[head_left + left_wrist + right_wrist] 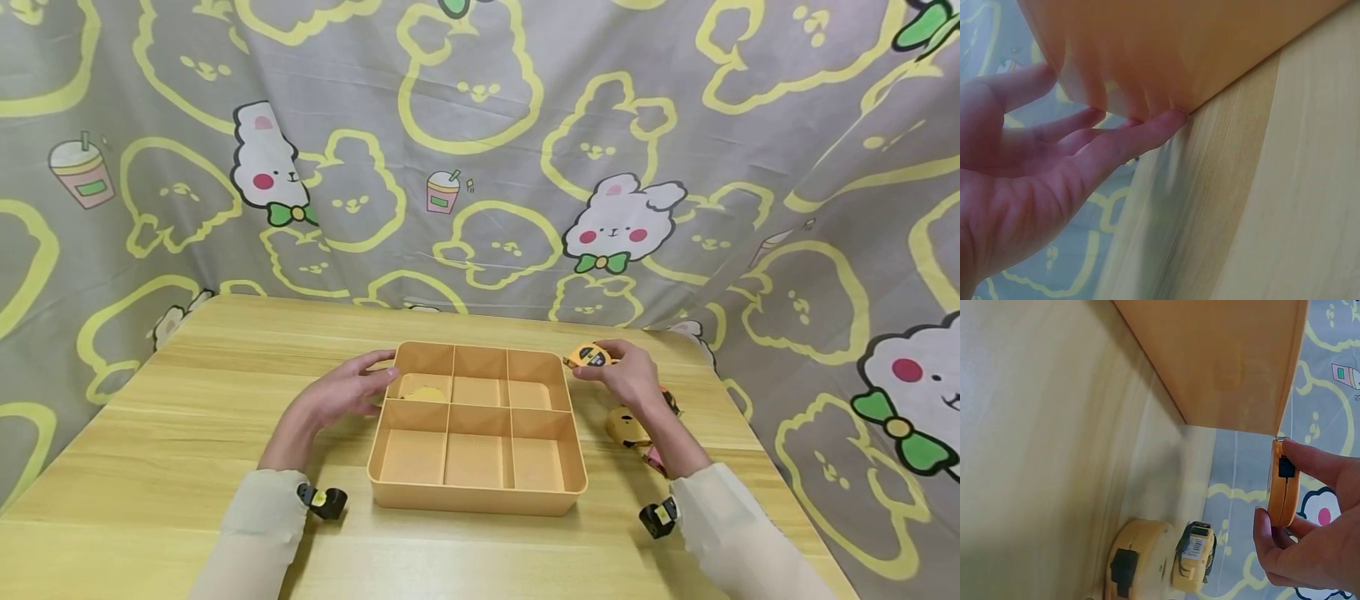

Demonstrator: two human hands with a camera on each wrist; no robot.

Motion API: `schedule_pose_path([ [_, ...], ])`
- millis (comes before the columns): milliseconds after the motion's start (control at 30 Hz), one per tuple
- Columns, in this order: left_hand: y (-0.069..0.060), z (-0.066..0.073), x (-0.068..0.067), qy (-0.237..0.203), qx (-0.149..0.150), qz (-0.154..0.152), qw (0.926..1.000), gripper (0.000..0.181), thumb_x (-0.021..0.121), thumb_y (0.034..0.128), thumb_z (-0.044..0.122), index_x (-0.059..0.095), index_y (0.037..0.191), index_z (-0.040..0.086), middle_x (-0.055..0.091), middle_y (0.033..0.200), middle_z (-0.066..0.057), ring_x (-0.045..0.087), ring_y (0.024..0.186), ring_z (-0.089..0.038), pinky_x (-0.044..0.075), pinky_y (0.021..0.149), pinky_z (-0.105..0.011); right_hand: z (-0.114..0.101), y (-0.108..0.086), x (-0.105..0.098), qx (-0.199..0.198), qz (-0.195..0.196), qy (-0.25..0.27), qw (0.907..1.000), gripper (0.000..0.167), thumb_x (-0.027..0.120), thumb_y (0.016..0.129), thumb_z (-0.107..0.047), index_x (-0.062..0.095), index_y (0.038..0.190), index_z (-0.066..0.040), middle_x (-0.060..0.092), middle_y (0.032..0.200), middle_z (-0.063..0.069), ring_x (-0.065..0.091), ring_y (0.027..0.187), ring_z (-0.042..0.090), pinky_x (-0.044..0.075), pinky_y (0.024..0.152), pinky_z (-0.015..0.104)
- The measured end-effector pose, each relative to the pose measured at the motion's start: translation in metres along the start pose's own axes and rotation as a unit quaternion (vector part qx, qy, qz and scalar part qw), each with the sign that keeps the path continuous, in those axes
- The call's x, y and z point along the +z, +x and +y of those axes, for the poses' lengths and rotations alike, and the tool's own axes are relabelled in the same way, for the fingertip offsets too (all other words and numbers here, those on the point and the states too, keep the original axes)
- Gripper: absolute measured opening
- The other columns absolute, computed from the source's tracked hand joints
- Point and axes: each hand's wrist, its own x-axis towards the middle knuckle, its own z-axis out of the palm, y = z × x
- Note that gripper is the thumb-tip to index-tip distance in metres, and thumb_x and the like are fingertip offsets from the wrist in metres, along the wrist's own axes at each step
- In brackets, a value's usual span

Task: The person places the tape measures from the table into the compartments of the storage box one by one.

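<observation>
On the wood-grain bench (187,433) before a grey cartoon-print curtain (360,92), the right hand (630,375)'s grip pinches a yellow tape measure (591,357) near the divided box (480,498)'s far-right corner, the left hand (341,393)'s loose grip touching its left side.

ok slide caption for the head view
Right hand holds a yellow tape measure beside a six-compartment organizer tray, left hand touching its opposite side.

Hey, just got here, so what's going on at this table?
A person's right-hand grip holds a yellow-and-black tape measure outside the back right corner of an orange, six-compartment rectangular box. The left-hand grip touches the box's left side. A small yellow object lies in the back left compartment. Other items, including a rounded yellow one, sit right of the box.
</observation>
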Motion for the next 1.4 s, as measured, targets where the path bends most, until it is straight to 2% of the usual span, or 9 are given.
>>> schedule_pose_path([
  [233, 0.000, 0.000, 0.001, 0.000, -0.003, 0.002, 1.0000, 0.074, 0.051, 0.1073, 0.035, 0.011, 0.163, 0.007, 0.022, 0.163, -0.031, 0.021, 0.150, -0.052, 0.044, 0.111, -0.062, -0.003, -0.001, -0.001, -0.009, 0.008, -0.003, 0.9999, 0.069, 0.085, 0.081, -0.033, 0.059, 0.139, -0.004, 0.062, 0.134, 0.021, 0.056, 0.120, 0.036, 0.048, 0.090, 0.039],
  [467, -0.001, -0.002, 0.001, 0.004, 0.001, -0.003, 1.0000, 0.074, 0.050, 0.1076, 0.034, 0.010, 0.163, 0.006, 0.021, 0.163, -0.032, 0.020, 0.150, -0.052, 0.042, 0.112, -0.063, -0.007, -0.002, 0.001, -0.015, -0.007, 0.002, 0.9999, 0.074, 0.084, 0.082, -0.034, 0.055, 0.143, -0.003, 0.054, 0.147, 0.021, 0.047, 0.136, 0.040, 0.047, 0.105, 0.053],
  [633, -0.001, -0.002, 0.000, 0.003, 0.000, -0.001, 1.0000, 0.074, 0.050, 0.1075, 0.034, 0.010, 0.163, 0.007, 0.018, 0.163, -0.032, 0.018, 0.151, -0.052, 0.042, 0.112, -0.063, -0.013, -0.003, 0.004, -0.021, -0.011, 0.003, 0.9997, 0.075, 0.085, 0.081, -0.033, 0.055, 0.143, -0.003, 0.053, 0.149, 0.021, 0.046, 0.138, 0.041, 0.045, 0.108, 0.054],
  [767, -0.001, -0.002, 0.000, 0.001, -0.001, 0.001, 1.0000, 0.074, 0.050, 0.1076, 0.033, 0.010, 0.163, 0.007, 0.017, 0.164, -0.032, 0.017, 0.151, -0.052, 0.043, 0.111, -0.062, -0.017, -0.004, 0.007, -0.026, -0.012, 0.005, 0.9996, 0.071, 0.085, 0.082, -0.031, 0.057, 0.141, -0.003, 0.060, 0.139, 0.020, 0.056, 0.124, 0.036, 0.051, 0.094, 0.043],
  [900, -0.002, -0.001, 0.001, -0.004, -0.002, 0.000, 1.0000, 0.073, 0.050, 0.1078, 0.032, 0.009, 0.163, 0.007, 0.017, 0.164, -0.032, 0.017, 0.151, -0.052, 0.042, 0.112, -0.063, -0.020, -0.003, 0.010, -0.031, -0.015, 0.002, 0.9994, 0.068, 0.084, 0.083, -0.031, 0.059, 0.140, -0.004, 0.065, 0.132, 0.019, 0.061, 0.112, 0.031, 0.050, 0.082, 0.031],
  [1200, -0.002, 0.002, 0.001, 0.005, -0.006, 0.005, 1.0000, 0.074, 0.050, 0.1075, 0.034, 0.010, 0.163, 0.008, 0.013, 0.165, -0.031, 0.015, 0.151, -0.053, 0.042, 0.112, -0.062, -0.030, -0.002, 0.017, -0.041, -0.016, 0.012, 0.9989, 0.066, 0.086, 0.080, -0.027, 0.061, 0.136, -0.003, 0.068, 0.122, 0.019, 0.063, 0.103, 0.027, 0.050, 0.077, 0.025],
  [1400, -0.002, 0.002, 0.001, 0.008, -0.008, 0.008, 0.9999, 0.074, 0.051, 0.1072, 0.035, 0.011, 0.163, 0.008, 0.014, 0.165, -0.031, 0.016, 0.151, -0.054, 0.044, 0.111, -0.060, -0.035, -0.004, 0.022, -0.046, -0.023, 0.020, 0.9985, 0.067, 0.087, 0.079, -0.027, 0.061, 0.135, -0.002, 0.068, 0.122, 0.019, 0.062, 0.104, 0.028, 0.050, 0.075, 0.025],
])
